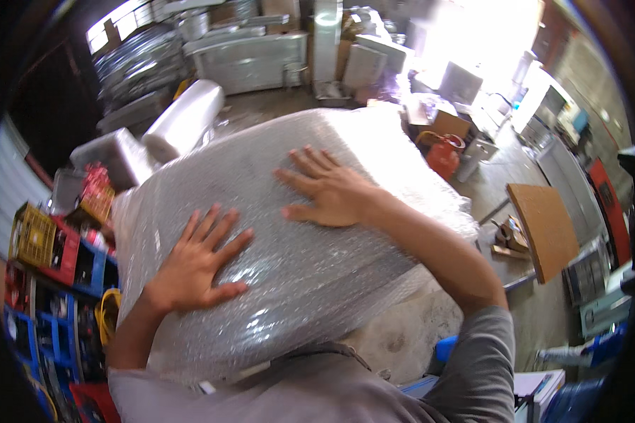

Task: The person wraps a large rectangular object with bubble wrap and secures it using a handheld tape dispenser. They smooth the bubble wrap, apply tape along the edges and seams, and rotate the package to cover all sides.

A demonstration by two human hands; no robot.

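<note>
A wide sheet of clear bubble wrap covers a large flat grey panel or box in front of me. Both my palms lie on it. My left hand rests near its left side, fingers spread flat. Farther off and to the right, my right hand also lies flat with its fingers apart. Neither hand grips anything. At the right the wrap looks bright white and hangs loosely over the edge. What exactly lies under the plastic I cannot tell.
Behind the wrapped piece stands a roll of plastic wrap. An orange-red gas cylinder is at the right, near a brown board. At the left are blue bins and a yellow crate. Metal panels line the back.
</note>
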